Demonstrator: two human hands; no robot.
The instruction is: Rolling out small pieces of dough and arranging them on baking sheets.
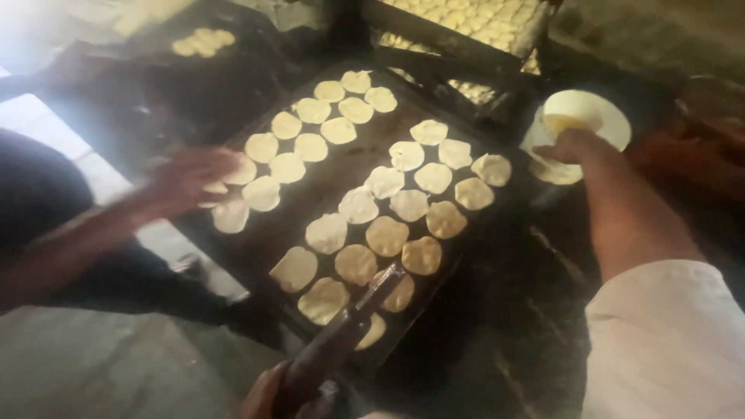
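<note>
Dark tray [256, 256] of dough discs [386, 235] | left hand [268, 396] cut off, gripping roller [337, 341] | right hand [570, 146] perhaps pinching bowl [583, 116]

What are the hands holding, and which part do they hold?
The left hand grips a dark long tool by its near end. The right hand is at the white bowl, by its rim; whether it grips it cannot be told.

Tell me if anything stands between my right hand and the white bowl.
Nothing visible does. The right hand rests at the near rim of the white bowl, fingers seemingly dipping inside. The co-worker's hand is far off, across the tray of dough discs.
</note>
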